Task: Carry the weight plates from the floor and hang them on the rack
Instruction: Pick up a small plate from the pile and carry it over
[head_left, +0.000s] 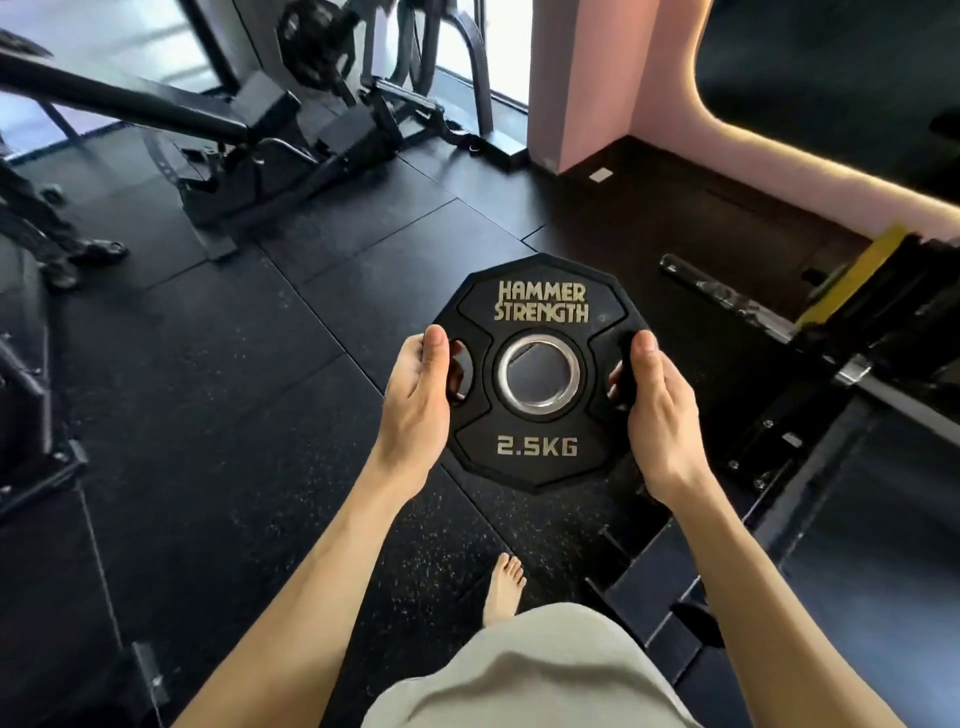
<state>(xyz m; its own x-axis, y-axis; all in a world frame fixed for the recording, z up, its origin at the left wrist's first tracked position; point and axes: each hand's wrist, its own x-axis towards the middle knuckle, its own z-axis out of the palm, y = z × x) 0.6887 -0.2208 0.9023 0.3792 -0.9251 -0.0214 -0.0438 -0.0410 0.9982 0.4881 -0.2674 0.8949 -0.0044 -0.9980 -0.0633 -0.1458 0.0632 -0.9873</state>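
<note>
A black 2.5 kg weight plate (540, 306) marked HAMMER STRENGTH, with a silver ring around its centre hole, is held flat-faced toward me above the floor. My left hand (418, 400) grips its left edge, fingers curled through the left grip slot. My right hand (660, 410) grips the right edge the same way, fingertips showing through the right slot. To the right stands a black metal frame (841, 364) with a yellow-edged plate (857, 270) on it; whether this is the rack I cannot tell.
Black rubber floor tiles (234, 364) lie below. A black exercise machine (249, 135) fills the upper left. A pink wall corner (582, 78) rises at the top right. My bare foot (504, 587) stands beneath the plate, beside the frame's base.
</note>
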